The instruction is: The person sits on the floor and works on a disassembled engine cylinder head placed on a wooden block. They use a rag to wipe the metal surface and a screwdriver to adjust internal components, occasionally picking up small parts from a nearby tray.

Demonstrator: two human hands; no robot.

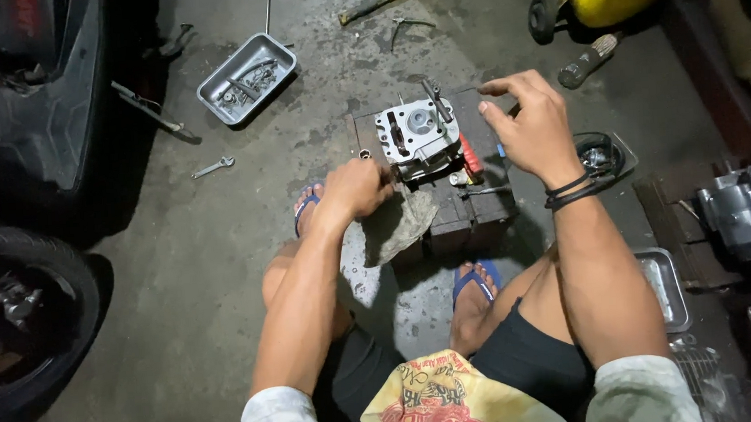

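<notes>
While the left hand (358,188) closes its fingers against the side of the grey engine cylinder head (419,137), which stands on a dark wooden block (473,213), the right hand (533,129) hovers just beside it, fingers loosely spread, holding nothing.

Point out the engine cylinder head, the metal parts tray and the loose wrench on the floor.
engine cylinder head (418,133), head view, on its pale top face.
metal parts tray (279,52), head view, on its right rim.
wrench (212,168), head view, on the middle of its shaft.
</notes>
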